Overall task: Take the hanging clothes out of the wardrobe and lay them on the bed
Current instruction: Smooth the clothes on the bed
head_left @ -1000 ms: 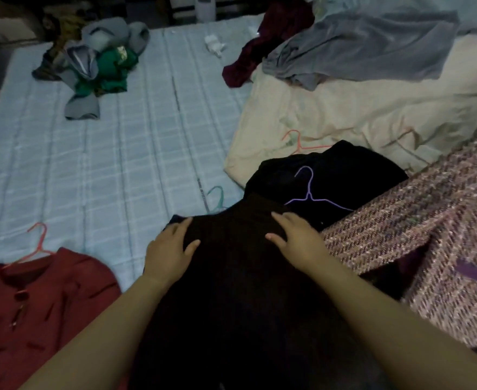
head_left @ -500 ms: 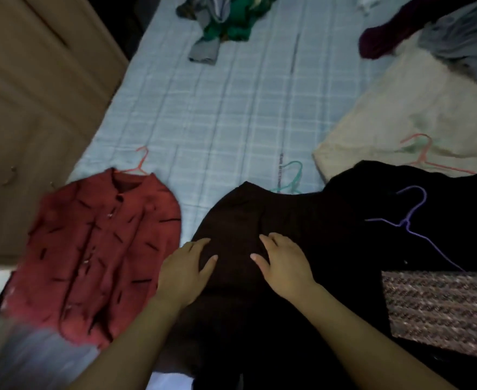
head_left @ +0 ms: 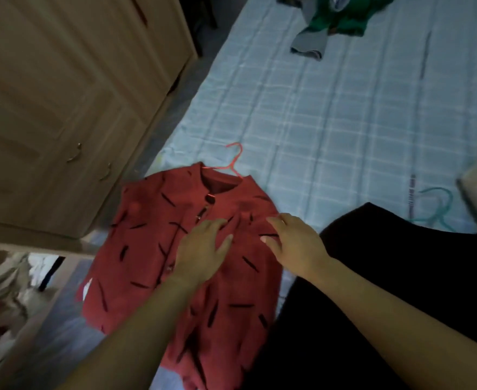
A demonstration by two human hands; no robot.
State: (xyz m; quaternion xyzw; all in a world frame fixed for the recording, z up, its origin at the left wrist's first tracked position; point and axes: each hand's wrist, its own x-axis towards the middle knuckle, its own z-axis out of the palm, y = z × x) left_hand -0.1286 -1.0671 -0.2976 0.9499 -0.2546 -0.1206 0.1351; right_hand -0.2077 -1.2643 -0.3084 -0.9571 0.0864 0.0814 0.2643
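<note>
A red shirt (head_left: 153, 249) with black dashes lies flat on the pale checked bed (head_left: 330, 122), still on its red hanger (head_left: 233, 161). My left hand (head_left: 200, 249) hovers over or rests on the shirt's middle, fingers spread, holding nothing. Just to the right, my right hand (head_left: 293, 243) is over the shirt's right shoulder, fingers apart and also holding nothing. A black garment (head_left: 386, 263) lies on the bed at the right, with a teal hanger (head_left: 434, 206) poking out at its top.
The wooden wardrobe (head_left: 63, 94) stands at the left with its doors closed, close to the bed's edge. A pile of green and grey clothes (head_left: 332, 21) lies at the far end of the bed. More fabric shows at the lower left by the floor.
Both hands left the black garment and moved left over the red shirt. My view swung left, bringing the wardrobe into sight.
</note>
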